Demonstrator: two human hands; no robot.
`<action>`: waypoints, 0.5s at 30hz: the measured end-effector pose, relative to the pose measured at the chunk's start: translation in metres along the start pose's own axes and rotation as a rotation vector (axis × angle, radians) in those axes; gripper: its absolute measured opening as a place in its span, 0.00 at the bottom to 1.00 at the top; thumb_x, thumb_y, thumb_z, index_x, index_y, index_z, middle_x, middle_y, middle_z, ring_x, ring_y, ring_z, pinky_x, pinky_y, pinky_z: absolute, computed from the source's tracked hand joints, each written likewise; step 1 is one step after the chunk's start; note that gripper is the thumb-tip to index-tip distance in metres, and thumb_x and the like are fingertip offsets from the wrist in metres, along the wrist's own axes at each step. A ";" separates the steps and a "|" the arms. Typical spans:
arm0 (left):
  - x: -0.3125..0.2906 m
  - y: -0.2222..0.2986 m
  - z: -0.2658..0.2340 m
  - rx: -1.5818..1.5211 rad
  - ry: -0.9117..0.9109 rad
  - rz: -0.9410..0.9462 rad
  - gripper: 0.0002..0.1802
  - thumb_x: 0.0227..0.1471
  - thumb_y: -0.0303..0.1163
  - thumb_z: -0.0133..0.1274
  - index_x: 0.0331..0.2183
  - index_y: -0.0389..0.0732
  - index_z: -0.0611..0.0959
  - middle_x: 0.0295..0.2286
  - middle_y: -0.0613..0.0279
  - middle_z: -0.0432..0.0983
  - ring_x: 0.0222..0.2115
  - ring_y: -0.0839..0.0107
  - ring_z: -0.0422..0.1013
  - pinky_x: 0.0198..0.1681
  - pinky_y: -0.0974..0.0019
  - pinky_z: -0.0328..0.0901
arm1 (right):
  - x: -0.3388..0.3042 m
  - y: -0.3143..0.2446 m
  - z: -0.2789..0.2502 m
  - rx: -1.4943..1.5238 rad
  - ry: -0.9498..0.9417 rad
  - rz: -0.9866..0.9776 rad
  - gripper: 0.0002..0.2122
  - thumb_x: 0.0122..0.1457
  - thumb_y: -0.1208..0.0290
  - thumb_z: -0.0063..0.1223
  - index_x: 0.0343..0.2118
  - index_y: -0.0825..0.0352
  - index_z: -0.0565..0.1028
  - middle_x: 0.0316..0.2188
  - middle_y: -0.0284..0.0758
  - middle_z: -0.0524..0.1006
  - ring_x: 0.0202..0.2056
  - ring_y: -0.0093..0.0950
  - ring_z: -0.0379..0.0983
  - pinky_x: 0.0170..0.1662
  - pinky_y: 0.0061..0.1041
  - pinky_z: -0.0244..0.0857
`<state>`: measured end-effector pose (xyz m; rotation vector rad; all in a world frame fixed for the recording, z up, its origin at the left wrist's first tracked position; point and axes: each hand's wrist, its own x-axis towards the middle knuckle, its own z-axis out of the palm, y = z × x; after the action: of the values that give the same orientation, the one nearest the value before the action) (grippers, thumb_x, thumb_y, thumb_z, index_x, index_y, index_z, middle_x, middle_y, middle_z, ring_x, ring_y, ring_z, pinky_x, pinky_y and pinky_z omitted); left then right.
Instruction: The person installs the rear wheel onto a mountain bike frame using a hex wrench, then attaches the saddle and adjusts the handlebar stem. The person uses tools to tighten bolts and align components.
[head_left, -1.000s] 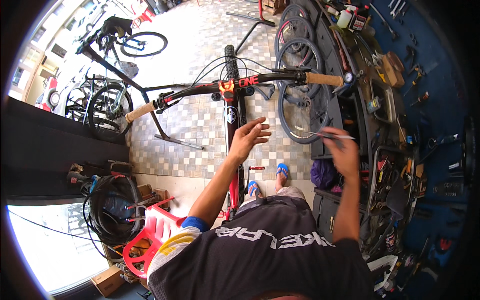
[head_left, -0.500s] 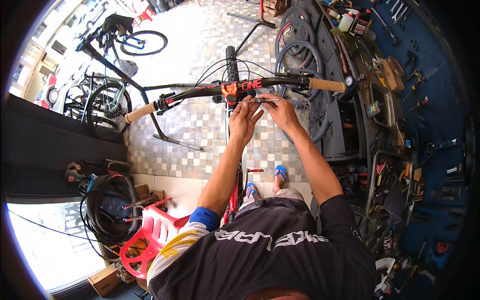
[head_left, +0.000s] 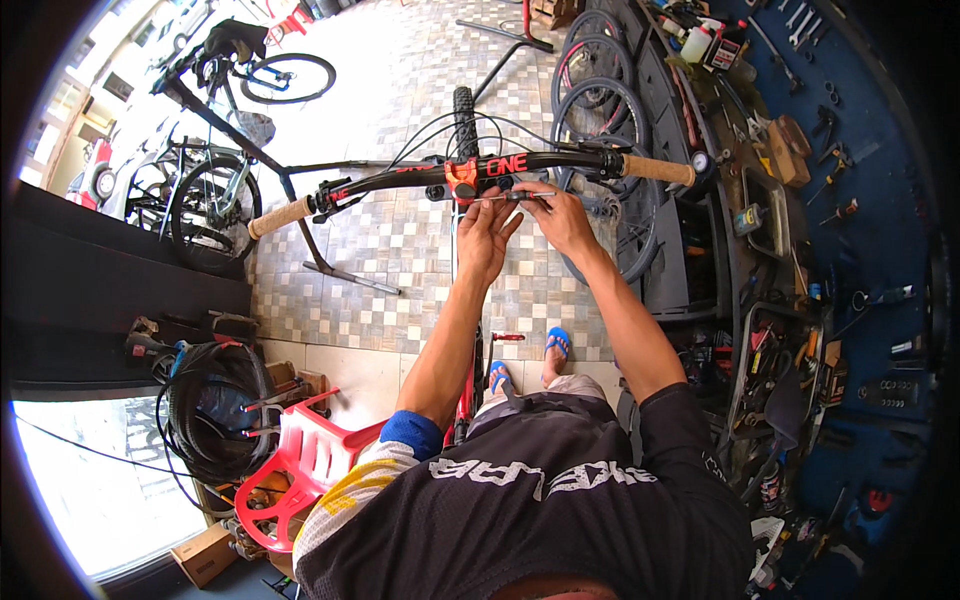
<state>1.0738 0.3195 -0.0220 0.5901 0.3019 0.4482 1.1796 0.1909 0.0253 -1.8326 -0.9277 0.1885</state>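
Note:
A bicycle handlebar (head_left: 400,181), black with red lettering, stretches across in front of me, with an orange stem clamp (head_left: 461,182) at its middle. Just on my side of the clamp, my right hand (head_left: 563,222) pinches a slim tool (head_left: 515,196) with a dark middle and a thin light shaft, perhaps a small screwdriver. My left hand (head_left: 484,240) is palm up, its fingertips closed around the shaft's left end; its thumb stands out to the right. What the tip touches is hidden by the fingers. Tan grips (head_left: 280,218) cover the bar ends.
Below the bar are the front tire (head_left: 464,120) and a red frame. Several wheels (head_left: 603,110) lean against a dark bench at the right, under a blue tool wall (head_left: 870,200). A red plastic chair (head_left: 310,455) and coiled tires (head_left: 215,415) stand at left. A black repair stand (head_left: 235,135) rises beyond.
The tool and both hands stay near the stem clamp, with the right fingers shifted slightly left along the tool. The whole view has moved a little.

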 end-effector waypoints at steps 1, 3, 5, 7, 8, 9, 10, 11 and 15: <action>0.000 0.001 0.001 0.007 0.008 0.000 0.19 0.70 0.36 0.45 0.57 0.37 0.72 0.51 0.49 0.76 0.53 0.56 0.73 0.58 0.50 0.70 | 0.001 0.000 0.000 0.000 -0.009 0.011 0.12 0.63 0.71 0.58 0.48 0.61 0.81 0.45 0.39 0.83 0.45 0.39 0.81 0.47 0.32 0.74; 0.000 0.000 0.004 0.003 0.002 -0.001 0.19 0.70 0.36 0.45 0.57 0.37 0.72 0.51 0.49 0.75 0.53 0.56 0.73 0.58 0.50 0.71 | 0.003 0.007 0.000 0.005 0.030 -0.111 0.12 0.62 0.72 0.59 0.48 0.60 0.81 0.46 0.40 0.83 0.46 0.39 0.80 0.50 0.33 0.73; 0.000 -0.001 0.006 -0.012 -0.004 0.001 0.20 0.70 0.36 0.46 0.58 0.38 0.72 0.51 0.50 0.75 0.53 0.56 0.74 0.58 0.51 0.71 | 0.002 0.015 0.001 -0.050 0.076 -0.205 0.12 0.62 0.72 0.59 0.48 0.59 0.82 0.46 0.41 0.82 0.48 0.40 0.79 0.52 0.34 0.72; 0.000 -0.002 0.001 -0.038 -0.001 0.013 0.20 0.70 0.36 0.46 0.58 0.38 0.72 0.51 0.50 0.75 0.53 0.57 0.74 0.58 0.51 0.71 | -0.001 0.014 0.003 -0.156 0.118 -0.274 0.13 0.61 0.73 0.59 0.49 0.59 0.82 0.45 0.41 0.82 0.48 0.41 0.79 0.54 0.35 0.71; 0.000 -0.002 -0.001 -0.047 -0.003 0.014 0.20 0.70 0.36 0.46 0.58 0.38 0.72 0.50 0.50 0.76 0.53 0.57 0.74 0.58 0.51 0.71 | -0.002 0.014 0.003 -0.163 0.121 -0.284 0.13 0.61 0.72 0.60 0.49 0.58 0.82 0.45 0.40 0.82 0.48 0.41 0.79 0.54 0.35 0.71; 0.001 -0.003 -0.002 -0.056 -0.006 0.012 0.20 0.70 0.36 0.46 0.58 0.38 0.72 0.49 0.51 0.76 0.52 0.57 0.74 0.58 0.50 0.71 | -0.002 0.013 0.003 -0.170 0.125 -0.294 0.13 0.61 0.71 0.61 0.49 0.58 0.82 0.44 0.40 0.82 0.47 0.42 0.79 0.53 0.35 0.71; 0.000 -0.003 -0.002 -0.064 -0.009 0.010 0.19 0.70 0.36 0.46 0.57 0.38 0.72 0.49 0.51 0.76 0.52 0.58 0.74 0.58 0.50 0.71 | -0.003 0.011 0.002 -0.177 0.129 -0.303 0.13 0.60 0.70 0.61 0.49 0.58 0.82 0.43 0.39 0.82 0.47 0.42 0.79 0.53 0.35 0.72; 0.000 -0.003 -0.003 -0.058 -0.014 0.003 0.19 0.70 0.37 0.47 0.57 0.39 0.73 0.49 0.53 0.77 0.52 0.59 0.74 0.57 0.51 0.71 | -0.002 0.010 0.001 -0.142 0.110 -0.264 0.13 0.60 0.69 0.62 0.49 0.59 0.82 0.42 0.39 0.83 0.45 0.41 0.79 0.51 0.35 0.72; -0.003 -0.002 -0.002 0.028 0.042 -0.032 0.19 0.68 0.39 0.50 0.56 0.42 0.75 0.47 0.58 0.78 0.49 0.63 0.75 0.52 0.55 0.72 | 0.001 0.009 -0.004 0.048 -0.012 0.019 0.15 0.61 0.64 0.64 0.48 0.63 0.81 0.36 0.39 0.84 0.38 0.35 0.81 0.44 0.32 0.73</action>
<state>1.0712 0.3174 -0.0239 0.6027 0.3578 0.4262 1.1872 0.1873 0.0201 -1.7978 -0.9076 0.2321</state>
